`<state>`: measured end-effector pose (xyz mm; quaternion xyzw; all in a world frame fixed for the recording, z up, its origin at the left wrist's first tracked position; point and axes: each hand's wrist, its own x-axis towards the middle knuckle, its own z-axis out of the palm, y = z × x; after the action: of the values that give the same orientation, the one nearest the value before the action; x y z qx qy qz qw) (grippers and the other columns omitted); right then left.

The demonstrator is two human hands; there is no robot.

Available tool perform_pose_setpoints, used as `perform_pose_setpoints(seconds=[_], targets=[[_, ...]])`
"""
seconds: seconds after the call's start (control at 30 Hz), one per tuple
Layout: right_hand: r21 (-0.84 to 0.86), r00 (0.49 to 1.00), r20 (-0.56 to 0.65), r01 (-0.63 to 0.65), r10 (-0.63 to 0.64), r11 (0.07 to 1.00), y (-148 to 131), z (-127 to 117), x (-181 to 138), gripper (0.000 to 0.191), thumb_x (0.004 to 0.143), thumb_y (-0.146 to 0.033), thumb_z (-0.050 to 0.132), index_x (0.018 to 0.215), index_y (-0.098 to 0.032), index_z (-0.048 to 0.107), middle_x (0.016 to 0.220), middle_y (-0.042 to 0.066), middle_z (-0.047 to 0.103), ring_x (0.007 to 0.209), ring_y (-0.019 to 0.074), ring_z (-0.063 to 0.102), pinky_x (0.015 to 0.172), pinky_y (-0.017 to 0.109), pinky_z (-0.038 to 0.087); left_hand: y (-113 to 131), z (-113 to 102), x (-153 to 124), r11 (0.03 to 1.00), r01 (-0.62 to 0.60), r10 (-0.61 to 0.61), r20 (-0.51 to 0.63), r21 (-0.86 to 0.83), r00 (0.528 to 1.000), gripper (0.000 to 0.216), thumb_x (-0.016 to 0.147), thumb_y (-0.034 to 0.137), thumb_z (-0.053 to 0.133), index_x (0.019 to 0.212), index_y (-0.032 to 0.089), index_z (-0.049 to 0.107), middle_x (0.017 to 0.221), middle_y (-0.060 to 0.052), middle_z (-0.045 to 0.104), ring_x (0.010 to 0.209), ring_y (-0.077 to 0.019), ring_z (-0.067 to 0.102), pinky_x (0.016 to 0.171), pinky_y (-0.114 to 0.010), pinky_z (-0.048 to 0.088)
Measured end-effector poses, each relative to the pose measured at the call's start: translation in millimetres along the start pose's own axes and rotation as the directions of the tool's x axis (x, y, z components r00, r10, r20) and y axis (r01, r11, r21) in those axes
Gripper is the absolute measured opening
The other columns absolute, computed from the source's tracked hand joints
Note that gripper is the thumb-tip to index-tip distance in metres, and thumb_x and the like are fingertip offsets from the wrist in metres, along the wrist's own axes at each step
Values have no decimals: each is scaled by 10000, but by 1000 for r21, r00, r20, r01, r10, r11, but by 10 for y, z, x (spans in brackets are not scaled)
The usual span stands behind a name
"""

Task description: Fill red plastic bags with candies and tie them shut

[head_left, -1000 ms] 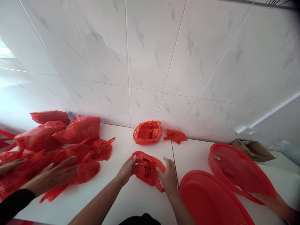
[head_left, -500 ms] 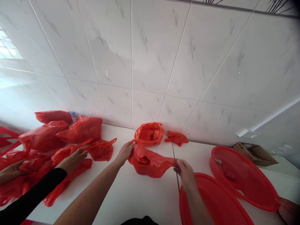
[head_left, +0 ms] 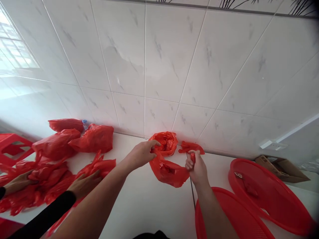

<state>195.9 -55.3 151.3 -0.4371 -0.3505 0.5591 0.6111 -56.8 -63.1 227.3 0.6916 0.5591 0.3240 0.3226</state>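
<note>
A red plastic carrier bag (head_left: 171,173) hangs slack in front of me, its mouth facing up. My right hand (head_left: 196,167) is closed in a fist round its right end, with a bit of red film showing above the fingers. At its left end is my left hand (head_left: 147,151), thumb and forefinger parted over the near left rim of a second red bag (head_left: 167,141). That second bag stands with its mouth spread wide, close to the wall. The other fingers of my left hand are partly hidden. Beside the standing bag lies a crumpled red bag (head_left: 191,148).
On the left, another person's hands (head_left: 86,186) work among several red bags (head_left: 53,176). Filled red bags (head_left: 93,139) and a blue-capped bottle (head_left: 85,124) stand along the wall. Red baskets (head_left: 270,194) and a cardboard box (head_left: 286,169) are on the right.
My left hand has moved up and right to the standing bag's rim, its fingers parting. My right hand has turned into a fist on the bag's end. The hanging bag has folded narrower.
</note>
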Motion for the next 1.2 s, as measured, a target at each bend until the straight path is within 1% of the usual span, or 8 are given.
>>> perform_pose_setpoints(seconds=[0.17,0.27,0.43,0.63,0.77,0.93,1.03,1.2], targets=[[-282,951,287,-29,113,959,-36,314,-184,376,818,-510,580,1095,-257,587,548,-82,385,468,76,280,438,215,228,260,205,-29,993,-87,86,16,78,996,326,738,139,530,1010,265,659,750,30,638,675,-142,564,592,-242,398],[-453,860,456,5,227,892,21,445,-239,219,770,-433,655,817,-223,614,555,-70,384,503,76,290,468,227,226,244,385,-33,980,-168,180,116,-102,977,309,770,119,508,1009,263,640,824,24,649,741,-136,602,631,-238,470],[-478,900,355,-56,251,876,182,495,-160,434,821,-547,531,565,-206,449,490,-64,326,466,72,238,446,245,168,-59,646,-92,960,-273,263,-142,-57,954,274,790,159,577,1048,242,611,1025,-32,602,892,-168,583,773,-312,508],[-401,896,327,-157,301,903,313,462,-130,402,868,-533,408,632,-215,476,439,-66,374,384,78,289,389,239,200,-383,771,-165,921,-362,367,-13,145,930,196,756,123,630,902,244,683,864,-18,605,820,-171,540,759,-308,467],[-483,840,446,-66,310,873,310,442,-115,479,896,-549,358,612,-199,520,440,-34,468,378,88,356,397,243,253,-429,791,-142,970,-245,244,-90,0,966,172,772,85,536,690,210,622,774,-11,590,791,-165,536,748,-304,440],[-387,788,563,-13,247,922,191,336,-84,445,865,-556,489,1016,-186,684,573,-35,518,498,96,443,537,258,385,-471,806,-116,835,28,-67,-51,-550,996,75,805,265,577,761,205,586,1205,-50,608,1088,-215,543,918,-356,408],[-424,788,566,25,243,906,112,297,-108,519,905,-562,381,1007,-181,718,643,-2,539,593,117,488,658,290,429,-506,823,-98,715,108,-59,94,-691,994,107,794,279,576,739,191,549,967,-36,660,951,-200,569,877,-345,410],[-594,818,536,191,208,781,120,348,-110,329,816,-305,520,1117,-240,635,746,-7,620,656,148,545,647,292,446,-531,894,-65,702,126,-89,89,-701,992,120,807,294,524,749,191,509,695,33,542,656,-130,493,662,-274,408]])
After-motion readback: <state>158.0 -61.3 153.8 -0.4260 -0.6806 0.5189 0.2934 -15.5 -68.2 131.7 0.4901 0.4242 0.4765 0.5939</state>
